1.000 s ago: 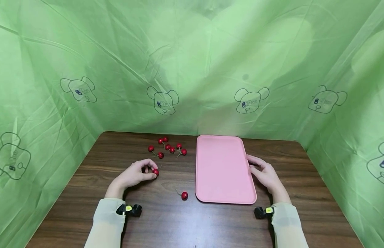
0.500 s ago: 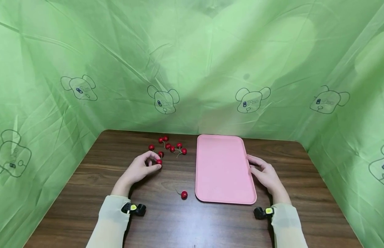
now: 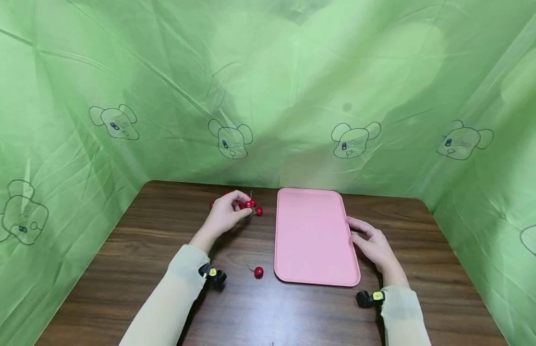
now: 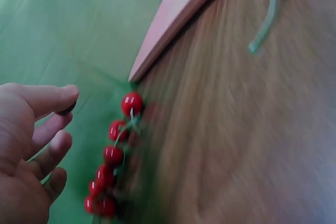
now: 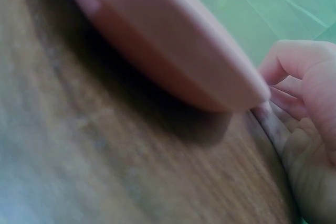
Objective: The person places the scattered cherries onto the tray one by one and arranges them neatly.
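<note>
In the head view my left hand [image 3: 225, 212] pinches a red cherry [image 3: 249, 204] between thumb and fingertips, over the cherry group at the back of the table. The left wrist view shows only a dark sliver of the held cherry at the fingertips. Several red cherries with green stems lie in that group, one cherry [image 3: 259, 211] at its right end; my hand partly covers the others. A single cherry [image 3: 259, 272] with its stem lies nearer the front. My right hand [image 3: 373, 244] holds the right rim of the pink tray [image 3: 317, 235] with thumb and fingers.
The brown wooden table [image 3: 315, 317] has green fabric [image 3: 294, 163] with printed outline animal heads behind it and at both sides. The tray lies flat right of the cherries. A black wrist camera [image 3: 213, 274] sits on the left sleeve, another on the right.
My left hand has carried the pinched cherry away from me and to the right, over the group at the back. The right hand stays at the tray's rim.
</note>
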Motion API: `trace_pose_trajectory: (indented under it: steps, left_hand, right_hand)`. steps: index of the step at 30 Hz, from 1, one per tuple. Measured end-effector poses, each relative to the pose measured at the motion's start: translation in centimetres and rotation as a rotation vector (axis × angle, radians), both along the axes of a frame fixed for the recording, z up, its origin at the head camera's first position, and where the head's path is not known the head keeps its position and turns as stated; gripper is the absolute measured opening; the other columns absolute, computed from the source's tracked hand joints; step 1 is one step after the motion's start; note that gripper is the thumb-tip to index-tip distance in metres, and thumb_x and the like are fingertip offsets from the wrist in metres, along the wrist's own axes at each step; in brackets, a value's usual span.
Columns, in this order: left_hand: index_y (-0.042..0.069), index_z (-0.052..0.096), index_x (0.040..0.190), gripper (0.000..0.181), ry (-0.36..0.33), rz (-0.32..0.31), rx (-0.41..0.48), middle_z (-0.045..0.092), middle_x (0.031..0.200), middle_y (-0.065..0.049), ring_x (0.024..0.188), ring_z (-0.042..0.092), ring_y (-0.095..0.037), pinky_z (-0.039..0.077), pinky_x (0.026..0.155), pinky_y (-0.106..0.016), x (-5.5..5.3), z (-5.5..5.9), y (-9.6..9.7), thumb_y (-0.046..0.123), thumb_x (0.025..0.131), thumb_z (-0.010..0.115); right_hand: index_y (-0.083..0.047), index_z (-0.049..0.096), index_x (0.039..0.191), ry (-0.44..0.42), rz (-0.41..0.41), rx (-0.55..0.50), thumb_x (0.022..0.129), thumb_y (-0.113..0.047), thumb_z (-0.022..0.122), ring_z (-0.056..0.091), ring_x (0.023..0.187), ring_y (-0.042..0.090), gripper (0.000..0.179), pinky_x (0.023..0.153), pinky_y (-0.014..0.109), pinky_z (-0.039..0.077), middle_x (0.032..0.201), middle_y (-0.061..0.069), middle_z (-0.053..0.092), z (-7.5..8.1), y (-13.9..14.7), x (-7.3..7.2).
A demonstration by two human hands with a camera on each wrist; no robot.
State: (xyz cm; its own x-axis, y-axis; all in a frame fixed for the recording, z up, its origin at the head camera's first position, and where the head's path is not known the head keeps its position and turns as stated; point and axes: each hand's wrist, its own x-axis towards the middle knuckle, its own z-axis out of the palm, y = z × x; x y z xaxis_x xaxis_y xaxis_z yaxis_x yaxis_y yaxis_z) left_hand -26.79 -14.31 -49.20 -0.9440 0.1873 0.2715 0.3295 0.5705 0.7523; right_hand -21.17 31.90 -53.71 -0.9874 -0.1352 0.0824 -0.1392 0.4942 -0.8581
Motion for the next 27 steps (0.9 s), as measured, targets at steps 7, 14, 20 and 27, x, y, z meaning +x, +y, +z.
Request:
trace_pose_trajectory:
  steps: [7, 14, 20, 27]
  left_hand:
    - [0.020, 0.069, 0.107, 0.023, -0.036, -0.049, -0.050, 0.071, 0.096, 0.002, 0.072, 0.061, -0.013, 0.052, 0.059, -0.029, -2.0, 1.2, 4.2, 0.020, 0.087, 0.080]
    - [0.020, 0.069, 0.106, 0.023, 0.003, -0.065, -0.091, 0.069, 0.093, 0.002, 0.075, 0.061, -0.010, 0.051, 0.067, -0.028, -3.6, 0.7, 8.5, 0.025, 0.087, 0.080]
    - [0.018, 0.069, 0.106, 0.023, -0.026, -0.068, -0.040, 0.068, 0.091, 0.001, 0.077, 0.062, -0.007, 0.052, 0.070, -0.024, -4.2, 0.1, 12.0, 0.025, 0.087, 0.080]
    - [0.019, 0.070, 0.106, 0.022, -0.050, -0.068, -0.019, 0.069, 0.095, 0.006, 0.080, 0.063, -0.002, 0.052, 0.077, -0.023, -4.4, 0.1, 15.7, 0.027, 0.088, 0.080]
  right_hand:
    - [-0.012, 0.056, 0.145, 0.019, 0.002, 0.006, 0.097, -0.015, 0.067, 0.055, 0.125, -0.001, 0.049, 0.093, 0.007, 0.042, 0.147, 0.010, 0.057, -0.1, 0.2, 0.0]
    - [-0.012, 0.057, 0.144, 0.045, 0.007, 0.003, 0.097, -0.013, 0.068, 0.054, 0.124, -0.004, 0.049, 0.093, 0.007, 0.042, 0.146, 0.011, 0.058, -0.1, 0.1, 0.1]
    - [-0.012, 0.058, 0.144, 0.053, 0.014, -0.012, 0.097, -0.012, 0.068, 0.055, 0.125, -0.003, 0.048, 0.093, 0.007, 0.042, 0.146, 0.013, 0.058, -0.3, 0.2, 0.0]
    - [-0.009, 0.058, 0.143, 0.051, 0.003, 0.016, 0.096, -0.011, 0.067, 0.050, 0.124, -0.011, 0.048, 0.094, 0.005, 0.040, 0.147, 0.012, 0.057, -0.1, 0.0, 0.0]
